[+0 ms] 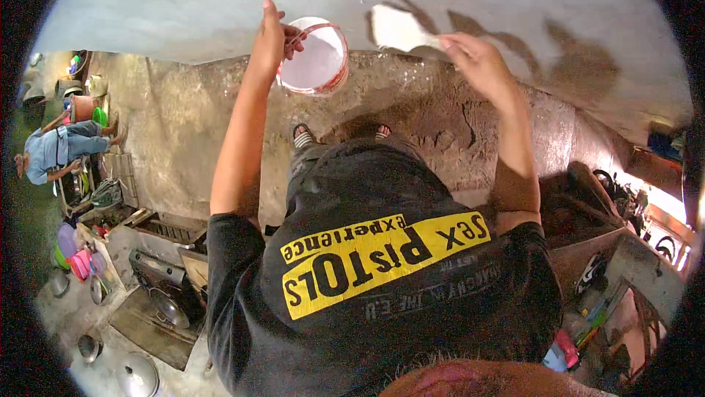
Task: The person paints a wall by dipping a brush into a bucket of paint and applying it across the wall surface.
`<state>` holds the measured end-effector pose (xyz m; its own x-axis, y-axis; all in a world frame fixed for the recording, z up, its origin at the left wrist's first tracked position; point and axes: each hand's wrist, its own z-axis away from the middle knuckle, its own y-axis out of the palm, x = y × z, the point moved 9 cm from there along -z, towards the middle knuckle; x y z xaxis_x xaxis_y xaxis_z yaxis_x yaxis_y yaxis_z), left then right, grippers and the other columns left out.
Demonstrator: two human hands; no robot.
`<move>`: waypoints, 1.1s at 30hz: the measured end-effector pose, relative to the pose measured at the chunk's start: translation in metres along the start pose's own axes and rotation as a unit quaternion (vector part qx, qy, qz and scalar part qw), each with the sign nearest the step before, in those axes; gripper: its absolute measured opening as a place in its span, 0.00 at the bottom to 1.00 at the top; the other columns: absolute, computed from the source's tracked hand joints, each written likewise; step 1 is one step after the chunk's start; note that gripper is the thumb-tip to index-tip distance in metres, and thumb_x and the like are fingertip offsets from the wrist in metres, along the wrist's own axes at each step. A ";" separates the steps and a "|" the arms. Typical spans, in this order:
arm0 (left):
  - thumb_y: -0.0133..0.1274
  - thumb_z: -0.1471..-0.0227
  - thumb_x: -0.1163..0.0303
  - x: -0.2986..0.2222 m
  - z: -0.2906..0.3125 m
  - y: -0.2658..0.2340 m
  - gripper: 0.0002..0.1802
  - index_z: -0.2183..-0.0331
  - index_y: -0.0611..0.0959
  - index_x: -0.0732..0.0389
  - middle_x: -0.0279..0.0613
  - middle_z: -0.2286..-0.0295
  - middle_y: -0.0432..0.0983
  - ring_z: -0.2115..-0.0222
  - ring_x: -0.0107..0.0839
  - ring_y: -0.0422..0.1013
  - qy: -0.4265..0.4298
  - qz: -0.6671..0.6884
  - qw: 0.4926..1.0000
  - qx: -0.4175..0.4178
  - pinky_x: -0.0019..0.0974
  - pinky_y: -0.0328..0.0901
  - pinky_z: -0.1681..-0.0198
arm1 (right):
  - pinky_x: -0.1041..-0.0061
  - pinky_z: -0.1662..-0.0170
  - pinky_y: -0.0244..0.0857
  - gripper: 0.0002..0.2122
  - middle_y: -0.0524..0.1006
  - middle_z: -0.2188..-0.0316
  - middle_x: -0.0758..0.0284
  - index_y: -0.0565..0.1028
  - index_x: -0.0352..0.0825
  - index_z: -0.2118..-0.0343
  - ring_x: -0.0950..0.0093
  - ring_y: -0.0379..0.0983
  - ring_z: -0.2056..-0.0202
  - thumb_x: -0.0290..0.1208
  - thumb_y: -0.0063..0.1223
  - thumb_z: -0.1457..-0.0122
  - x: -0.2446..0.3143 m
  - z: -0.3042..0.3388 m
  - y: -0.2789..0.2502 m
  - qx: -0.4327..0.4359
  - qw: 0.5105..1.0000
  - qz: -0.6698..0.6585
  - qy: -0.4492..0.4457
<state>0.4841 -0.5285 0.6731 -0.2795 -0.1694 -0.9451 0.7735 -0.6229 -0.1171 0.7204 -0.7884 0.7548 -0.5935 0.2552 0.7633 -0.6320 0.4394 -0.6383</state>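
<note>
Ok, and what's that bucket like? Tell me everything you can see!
The bucket is round, pale inside, red and white outside, and looks like plastic. Its thin reddish handle arches over the mouth, which faces up. The left hand holds it near the grey wall. I can't tell how full it is.

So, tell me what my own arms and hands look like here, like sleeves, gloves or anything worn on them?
Both your left hand and right hand are ungloved, and your forearms are bare. Your black T-shirt has short sleeves, plain as far as they show. I can't make out any watch or bracelet.
</note>
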 end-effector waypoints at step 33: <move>0.25 0.49 0.33 -0.049 -0.006 0.062 0.47 0.54 0.70 0.71 0.40 0.80 0.72 0.82 0.25 0.66 0.042 -0.191 0.974 0.109 0.28 0.58 0.79 | 0.68 0.53 0.64 0.16 0.72 0.54 0.59 0.72 0.39 0.56 0.65 0.70 0.55 0.34 0.38 0.45 0.008 -0.073 0.313 0.308 0.903 0.298 -0.036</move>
<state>0.5494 -0.5547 0.7098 -0.4688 0.1652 -0.8677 0.4796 -0.7774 -0.4071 0.5544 -0.5859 0.5685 -0.9367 0.2217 0.2711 -0.3333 -0.3260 -0.8847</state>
